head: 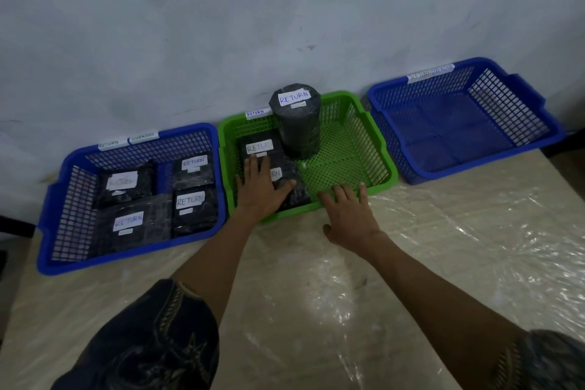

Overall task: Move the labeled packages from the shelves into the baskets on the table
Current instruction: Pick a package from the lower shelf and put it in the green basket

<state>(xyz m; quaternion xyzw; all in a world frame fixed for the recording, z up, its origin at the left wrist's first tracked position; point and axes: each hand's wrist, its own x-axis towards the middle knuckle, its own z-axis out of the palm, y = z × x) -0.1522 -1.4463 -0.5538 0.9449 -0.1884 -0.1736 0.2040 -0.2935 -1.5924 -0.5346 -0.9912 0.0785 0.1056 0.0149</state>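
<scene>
The flat black RETURN package (296, 193) lies label up in the near-left corner of the green basket (387, 180), at centre frame. Its writing runs across the frame; the left hand (259, 190) covers too much of it to tell its long axis. That hand presses on it with straight, slightly spread fingers. The right hand (349, 215) rests splayed fingertips on the basket's front rim. This looks like the placing step; next, both hands lift clear and go for another shelf package.
</scene>
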